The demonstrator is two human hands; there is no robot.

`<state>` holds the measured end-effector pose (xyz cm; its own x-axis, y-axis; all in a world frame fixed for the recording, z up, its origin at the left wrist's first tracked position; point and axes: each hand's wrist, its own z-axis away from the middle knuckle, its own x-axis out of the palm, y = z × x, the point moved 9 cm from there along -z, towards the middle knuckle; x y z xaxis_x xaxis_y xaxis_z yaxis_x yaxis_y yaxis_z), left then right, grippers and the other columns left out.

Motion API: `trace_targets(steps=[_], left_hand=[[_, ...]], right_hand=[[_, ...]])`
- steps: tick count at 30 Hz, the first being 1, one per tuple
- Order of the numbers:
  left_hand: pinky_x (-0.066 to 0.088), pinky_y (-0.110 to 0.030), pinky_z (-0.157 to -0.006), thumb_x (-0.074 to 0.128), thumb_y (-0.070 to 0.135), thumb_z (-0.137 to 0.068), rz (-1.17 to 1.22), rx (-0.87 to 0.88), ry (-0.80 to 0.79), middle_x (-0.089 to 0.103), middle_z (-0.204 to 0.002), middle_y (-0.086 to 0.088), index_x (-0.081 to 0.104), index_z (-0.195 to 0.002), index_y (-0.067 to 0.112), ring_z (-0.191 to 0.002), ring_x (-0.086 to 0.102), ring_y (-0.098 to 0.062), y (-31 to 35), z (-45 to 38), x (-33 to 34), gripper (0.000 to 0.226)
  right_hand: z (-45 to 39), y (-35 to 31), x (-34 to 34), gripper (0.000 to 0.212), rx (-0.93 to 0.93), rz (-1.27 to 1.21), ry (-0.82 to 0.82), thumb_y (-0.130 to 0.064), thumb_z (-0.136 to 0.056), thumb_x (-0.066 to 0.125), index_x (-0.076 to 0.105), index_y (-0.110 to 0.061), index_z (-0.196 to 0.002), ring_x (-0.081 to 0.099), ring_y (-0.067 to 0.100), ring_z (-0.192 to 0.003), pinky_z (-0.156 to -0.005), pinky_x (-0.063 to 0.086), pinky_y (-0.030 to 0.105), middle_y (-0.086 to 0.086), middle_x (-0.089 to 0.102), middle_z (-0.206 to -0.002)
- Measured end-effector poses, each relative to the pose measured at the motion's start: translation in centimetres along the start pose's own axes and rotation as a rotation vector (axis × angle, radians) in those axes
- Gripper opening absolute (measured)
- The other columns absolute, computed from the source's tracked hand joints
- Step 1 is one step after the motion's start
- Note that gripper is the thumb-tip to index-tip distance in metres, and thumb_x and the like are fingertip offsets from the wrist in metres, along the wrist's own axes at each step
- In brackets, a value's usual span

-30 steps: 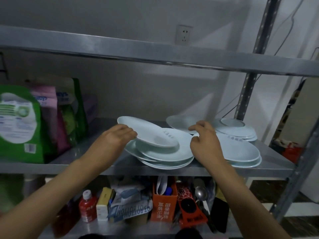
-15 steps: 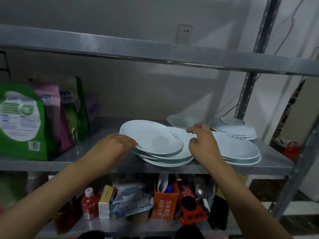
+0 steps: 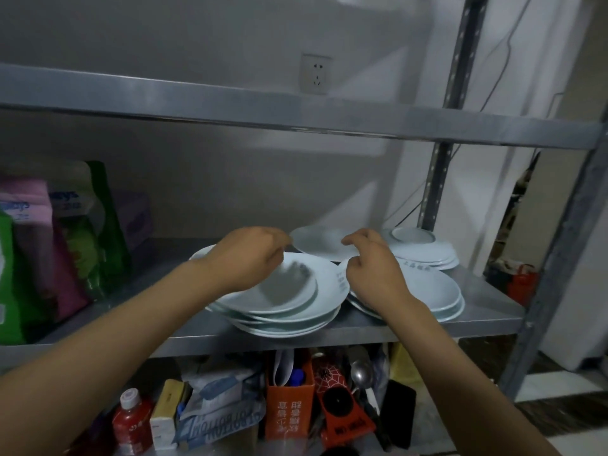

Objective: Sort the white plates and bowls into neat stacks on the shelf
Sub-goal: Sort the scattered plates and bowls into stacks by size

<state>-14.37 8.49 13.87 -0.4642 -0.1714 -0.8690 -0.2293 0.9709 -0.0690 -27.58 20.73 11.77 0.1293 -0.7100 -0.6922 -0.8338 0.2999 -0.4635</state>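
You are working at the grey metal shelf [image 3: 411, 327], so treat its smooth steel deck as slick: the dishes will probably be sliding rather than gripping when nudged. The front pile of white shallow plates [image 3: 289, 311] is sitting skewed near the shelf's front edge, its upper plates shifted off centre, and just beside it on the right the second white plate pile [image 3: 437, 291] is lying more evenly. Behind them a single white plate [image 3: 319, 241] is lying alone, and the white upturned dishes [image 3: 424, 248] are stacked at the back right. Both of your hands are reaching toward that single plate: your left hand [image 3: 250, 258] is hovering over the front pile with fingers loosely curled and holding nothing, and your right hand [image 3: 375, 264] is likewise curled, fingertips near the plate's rim; whether it is touching, I cannot tell. For a tidy result, be taking the plate at opposite rims, lifting it clear, and lowering it centred. Around you, green and pink packets [image 3: 49, 251] are crowding the left, and a white wall socket [image 3: 316, 74] is showing above.
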Motion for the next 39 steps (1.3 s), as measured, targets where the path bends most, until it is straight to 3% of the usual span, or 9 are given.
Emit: trace_targets(steps=[5, 10, 15, 19, 22, 26, 31, 34, 39], left_hand=[[0.050, -0.042, -0.079, 0.046, 0.023, -0.093, 0.026, -0.004, -0.160, 0.065, -0.102, -0.006, 0.064, -0.100, 0.012, -0.092, 0.061, -0.029, 0.9, -6.2, 3.1, 0.022], [0.045, -0.034, -0.095, 0.055, 0.026, -0.092, 0.189, -0.077, -0.264, 0.063, -0.125, -0.006, 0.060, -0.125, 0.014, -0.114, 0.058, -0.026, 1.4, -11.9, 6.3, 0.036], [0.047, -0.028, -0.073, 0.063, 0.013, -0.081, 0.150, -0.100, -0.409, 0.063, -0.082, -0.002, 0.066, -0.083, 0.014, -0.087, 0.064, -0.027, 1.0, -14.7, 11.2, 0.005], [0.039, -0.022, -0.066, 0.068, 0.016, -0.073, 0.144, -0.119, -0.418, 0.050, -0.060, 0.009, 0.050, -0.056, 0.024, -0.071, 0.057, -0.021, 0.7, -16.0, 12.9, 0.026], [0.045, -0.023, -0.067, 0.075, 0.026, -0.067, 0.160, -0.171, -0.478, 0.063, -0.070, 0.007, 0.065, -0.065, 0.022, -0.075, 0.060, -0.017, 0.1, -15.9, 14.0, 0.012], [0.049, -0.024, -0.085, 0.078, 0.027, -0.067, 0.134, -0.197, -0.506, 0.067, -0.105, 0.003, 0.072, -0.104, 0.022, -0.096, 0.063, -0.017, -0.3, -16.3, 15.5, 0.038], [0.041, -0.016, -0.062, 0.073, 0.020, -0.077, 0.142, -0.192, -0.530, 0.068, -0.077, 0.008, 0.074, -0.080, 0.020, -0.077, 0.060, -0.012, 0.2, -16.4, 16.8, 0.003], [0.037, -0.011, -0.046, 0.070, 0.021, -0.079, 0.114, -0.163, -0.534, 0.057, -0.058, 0.020, 0.065, -0.065, 0.022, -0.061, 0.056, -0.007, 0.4, -16.5, 16.6, 0.014], [0.036, -0.019, -0.048, 0.062, 0.011, -0.070, 0.076, -0.149, -0.473, 0.057, -0.052, 0.007, 0.058, -0.051, 0.018, -0.055, 0.053, -0.014, 0.0, -17.1, 14.9, 0.020]], right_hand=[[-1.9, 1.7, -0.8, 0.044, 0.009, 0.013, 0.011, 0.003, -0.081, 0.044, 0.058, -0.010, -0.121, 0.046, 0.022, -0.119, -0.096, 0.043, 0.035, 0.006, 0.047, -0.130], [-4.1, 3.4, -1.9, 0.042, 0.008, 0.049, 0.016, 0.000, -0.082, 0.045, 0.059, -0.012, -0.120, 0.047, 0.022, -0.117, -0.095, 0.045, 0.036, 0.006, 0.048, -0.129], [-5.3, 5.0, -3.5, 0.039, 0.010, 0.054, 0.048, -0.001, -0.081, 0.046, 0.061, -0.013, -0.115, 0.048, 0.024, -0.118, -0.098, 0.044, 0.039, 0.006, 0.048, -0.128], [-6.1, 6.3, -4.3, 0.039, 0.023, 0.068, 0.066, 0.000, -0.080, 0.049, 0.062, -0.012, -0.115, 0.051, 0.024, -0.114, -0.096, 0.045, 0.037, 0.007, 0.048, -0.127], [-6.3, 6.7, -4.0, 0.039, 0.029, 0.053, 0.058, 0.000, -0.080, 0.049, 0.062, -0.012, -0.114, 0.051, 0.024, -0.115, -0.097, 0.044, 0.034, 0.006, 0.048, -0.128], [-6.8, 7.2, -3.8, 0.037, 0.036, 0.005, 0.046, -0.002, -0.082, 0.047, 0.062, -0.014, -0.113, 0.053, 0.025, -0.109, -0.092, 0.049, 0.040, 0.006, 0.048, -0.127], [-6.6, 8.0, -3.4, 0.035, 0.035, -0.006, 0.043, -0.003, -0.083, 0.048, 0.063, -0.014, -0.112, 0.053, 0.024, -0.109, -0.095, 0.046, 0.036, 0.006, 0.048, -0.127], [-6.1, 8.7, -3.3, 0.034, 0.044, -0.026, 0.048, -0.003, -0.084, 0.049, 0.063, -0.015, -0.112, 0.054, 0.020, -0.107, -0.091, 0.040, 0.023, 0.004, 0.049, -0.126], [-5.3, 9.5, -3.1, 0.033, 0.070, -0.045, 0.042, -0.005, -0.086, 0.050, 0.064, -0.015, -0.114, 0.052, 0.017, -0.110, -0.088, 0.031, 0.017, 0.003, 0.050, -0.126]])
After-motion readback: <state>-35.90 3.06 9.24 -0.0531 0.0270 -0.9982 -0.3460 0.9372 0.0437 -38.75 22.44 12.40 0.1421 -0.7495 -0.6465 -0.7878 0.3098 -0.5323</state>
